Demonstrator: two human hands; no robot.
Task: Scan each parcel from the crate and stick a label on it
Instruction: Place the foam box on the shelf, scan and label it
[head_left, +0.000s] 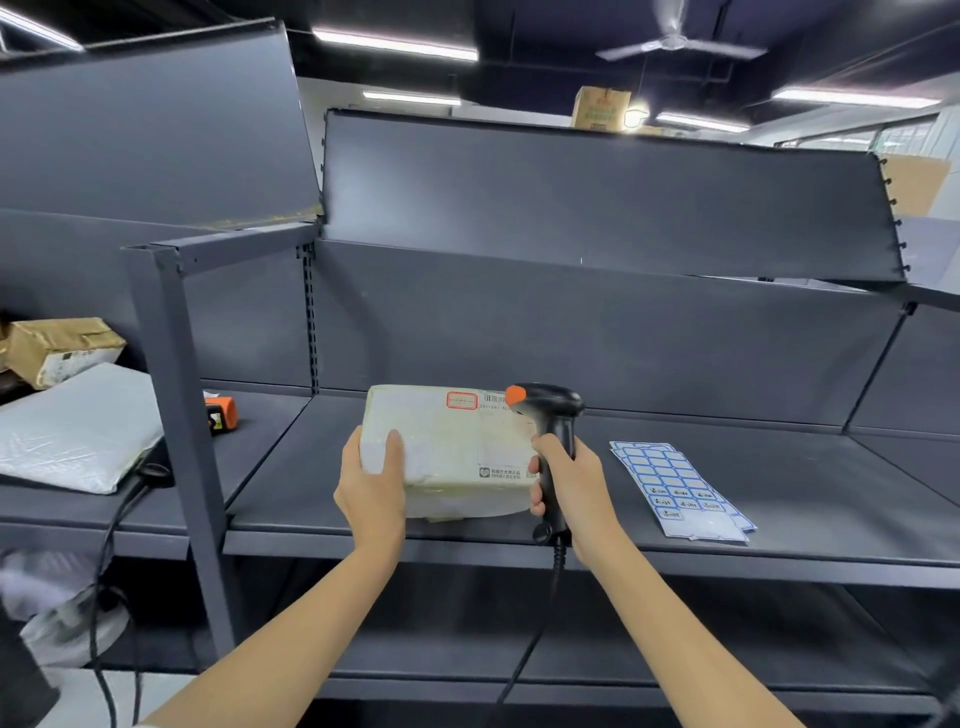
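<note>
While the left hand (371, 486) gripped the parcel (457, 449) on the shelf (779, 499), right hand (569, 483) fingers wrapped the scanner (550, 415) handle.

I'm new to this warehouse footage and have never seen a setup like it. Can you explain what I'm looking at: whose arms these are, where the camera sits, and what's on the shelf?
There is no machine here. The single picture comes from a wide-angle camera worn on a person's head, looking forward and down, so the two bare arms are that person's own.

The left hand grips the near left corner of a pale parcel resting on a dark metal shelf. The parcel has a small red-bordered label near its top edge. The right hand holds a black barcode scanner with an orange cap, upright against the parcel's right side; its cable hangs down below the shelf.

To the right lies a sheet of blue-edged stickers. In the bay to the left are a grey padded mailer, a brown taped parcel and a small orange device.
</note>
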